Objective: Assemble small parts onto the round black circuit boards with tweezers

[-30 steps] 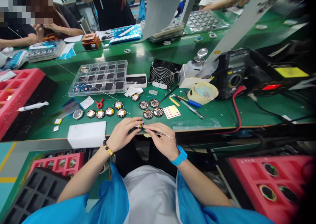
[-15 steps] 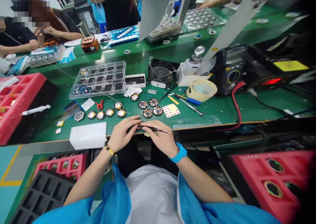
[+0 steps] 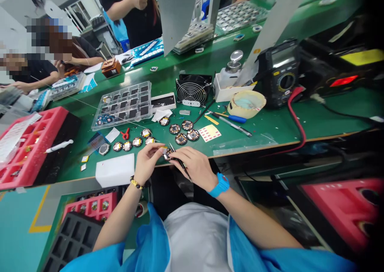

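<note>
At the bench's front edge, my left hand (image 3: 148, 161) pinches a small round circuit board (image 3: 167, 155) with a yellow-edged part on it. Dark tweezers (image 3: 181, 164) are closed in my right hand (image 3: 196, 166), their tips by the board. Fingers partly cover the board. Just beyond my hands, several round boards with dark chips (image 3: 181, 139) lie in a cluster. Left of these, several boards carrying small silvery-white batteries (image 3: 137, 142) stand in a loose row. A white foam block (image 3: 115, 170) rests by my left wrist.
Behind the boards are a clear compartment box (image 3: 123, 104), a black fan (image 3: 193, 90) and a dispenser bottle (image 3: 233, 70). To the right stand a tape roll (image 3: 246, 104) and a multimeter (image 3: 280, 74). A pink foam tray (image 3: 57, 116) is at left. Other people sit across the bench.
The view has tilted and shifted. My right hand has turned the tweezers so they point up and away, and the board between my hands now shows more of its face.
</note>
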`<state>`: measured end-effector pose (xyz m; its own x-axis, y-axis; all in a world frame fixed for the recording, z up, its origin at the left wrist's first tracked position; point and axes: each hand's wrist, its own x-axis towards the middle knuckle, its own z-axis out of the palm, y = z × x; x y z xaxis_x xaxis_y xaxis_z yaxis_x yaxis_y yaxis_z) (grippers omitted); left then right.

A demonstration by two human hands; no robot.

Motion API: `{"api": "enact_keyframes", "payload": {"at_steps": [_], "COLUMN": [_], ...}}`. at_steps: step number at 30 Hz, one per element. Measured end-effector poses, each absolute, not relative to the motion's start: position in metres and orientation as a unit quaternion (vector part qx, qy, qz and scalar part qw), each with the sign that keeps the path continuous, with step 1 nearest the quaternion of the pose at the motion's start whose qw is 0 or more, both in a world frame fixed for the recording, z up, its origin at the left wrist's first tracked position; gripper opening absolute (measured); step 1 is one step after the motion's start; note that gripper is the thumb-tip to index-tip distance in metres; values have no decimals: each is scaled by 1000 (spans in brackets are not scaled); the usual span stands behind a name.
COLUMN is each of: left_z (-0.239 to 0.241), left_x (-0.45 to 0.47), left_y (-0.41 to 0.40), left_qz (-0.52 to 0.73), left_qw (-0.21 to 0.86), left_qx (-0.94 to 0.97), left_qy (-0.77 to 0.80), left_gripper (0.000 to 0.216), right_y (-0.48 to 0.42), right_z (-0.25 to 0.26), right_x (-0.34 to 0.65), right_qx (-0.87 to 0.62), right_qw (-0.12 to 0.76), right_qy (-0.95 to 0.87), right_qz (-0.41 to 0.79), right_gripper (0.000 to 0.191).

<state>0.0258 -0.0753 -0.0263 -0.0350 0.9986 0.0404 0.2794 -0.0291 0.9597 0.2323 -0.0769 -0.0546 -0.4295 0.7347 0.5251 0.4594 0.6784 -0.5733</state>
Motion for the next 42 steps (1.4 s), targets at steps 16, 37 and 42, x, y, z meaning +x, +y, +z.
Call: {"api": "enact_keyframes", "payload": {"at_steps": [16, 37, 42], "left_z": [-19, 56, 55], "left_x": [15, -198, -193], "left_y": [-67, 124, 176], "left_qz": [502, 528, 433], "left_qw": [491, 136, 132], "left_qx": [426, 396, 425], "left_qy": [570, 738, 784], "left_gripper": [34, 13, 37], "right_y": [-75, -73, -73], "right_z": [-55, -70, -68], "right_x": [235, 234, 233], "right_qx": [-348, -337, -345], "right_qw": [398, 431, 443], "right_qy": [-831, -831, -821], "right_qz": [175, 104, 100], "right_gripper": [20, 21, 23]}}
